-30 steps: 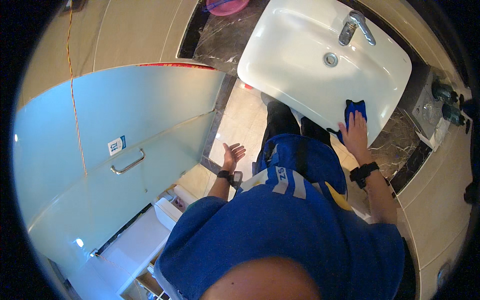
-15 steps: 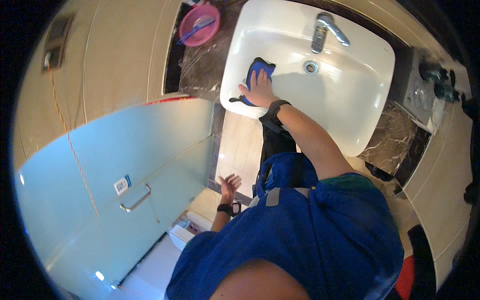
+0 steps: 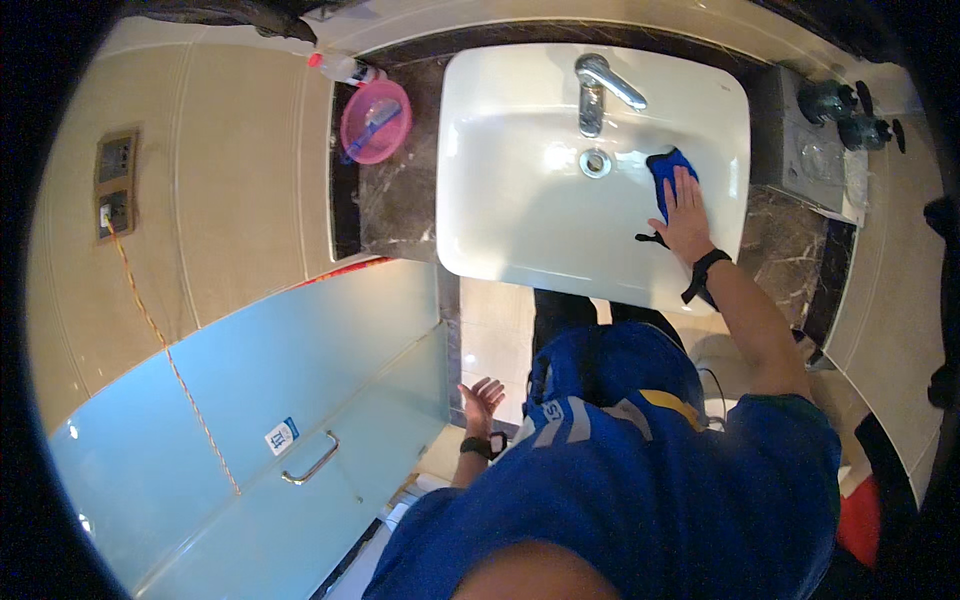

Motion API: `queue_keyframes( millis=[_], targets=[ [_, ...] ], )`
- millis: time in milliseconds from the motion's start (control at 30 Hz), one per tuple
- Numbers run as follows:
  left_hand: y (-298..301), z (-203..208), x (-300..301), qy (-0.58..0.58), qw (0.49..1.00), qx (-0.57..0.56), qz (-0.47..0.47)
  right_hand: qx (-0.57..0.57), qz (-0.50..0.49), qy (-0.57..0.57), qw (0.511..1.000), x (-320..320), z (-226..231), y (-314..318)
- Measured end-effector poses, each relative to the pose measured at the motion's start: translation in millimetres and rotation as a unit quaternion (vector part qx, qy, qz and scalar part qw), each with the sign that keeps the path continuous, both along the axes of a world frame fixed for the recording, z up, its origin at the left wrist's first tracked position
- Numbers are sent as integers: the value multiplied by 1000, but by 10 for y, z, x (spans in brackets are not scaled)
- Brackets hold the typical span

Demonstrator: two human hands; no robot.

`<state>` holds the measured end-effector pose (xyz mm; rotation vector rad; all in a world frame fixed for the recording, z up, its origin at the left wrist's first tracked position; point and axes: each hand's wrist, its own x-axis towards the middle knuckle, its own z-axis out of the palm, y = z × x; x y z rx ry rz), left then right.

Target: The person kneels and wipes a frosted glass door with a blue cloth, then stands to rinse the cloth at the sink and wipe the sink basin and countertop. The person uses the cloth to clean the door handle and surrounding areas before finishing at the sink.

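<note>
A blue cloth with a dark edge lies against the right inner side of the white sink. My right hand rests flat on it with the fingers stretched out, pressing rather than gripping. One dark corner of the cloth sticks out left of the wrist. Left of that stands the drain, below a chrome faucet with its lever pointing right. My left hand hangs in the air below the counter, palm up, fingers apart, with nothing in it.
On the dark marble counter at left are a pink basin with a blue brush and a bottle. A grey box and dark green bottles stand at right. A frosted glass door with a metal handle is at lower left.
My right hand and the blue cloth have moved from the sink's left side across to its right side. The view has shifted too. My left hand stays low and spread.
</note>
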<state>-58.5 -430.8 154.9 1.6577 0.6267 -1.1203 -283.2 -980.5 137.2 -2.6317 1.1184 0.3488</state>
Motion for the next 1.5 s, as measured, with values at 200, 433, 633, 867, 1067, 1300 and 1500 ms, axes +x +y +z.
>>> queue_keyframes(
  millis=[200, 433, 633, 867, 1067, 1300, 1500],
  targets=[
    [224, 50, 5, 0, 999, 36, 18, 63, -156, -27, 985, 1214, -343, 193],
    [794, 220, -250, 6, 988, 87, 127, 30, -181, -227, 957, 2121, -983, 466],
    [869, 270, -337, 6, 992, 74, 102, 215, -166, -309, 911, 2979, -743, 763],
    [654, 178, 23, -2, 992, 74, 100, 288, -356, -509, 729, 3647, -225, 1199],
    [461, 276, 235, -52, 998, 22, 28, 107, -98, -539, 829, 3713, -22, 801],
    [331, 235, 116, -30, 996, 58, 61, -16, 115, -506, 855, 2911, -352, 901],
    [29, 55, 68, -14, 1000, 12, 14, 280, 233, -258, 895, 2338, 12, 1449]
  ],
)
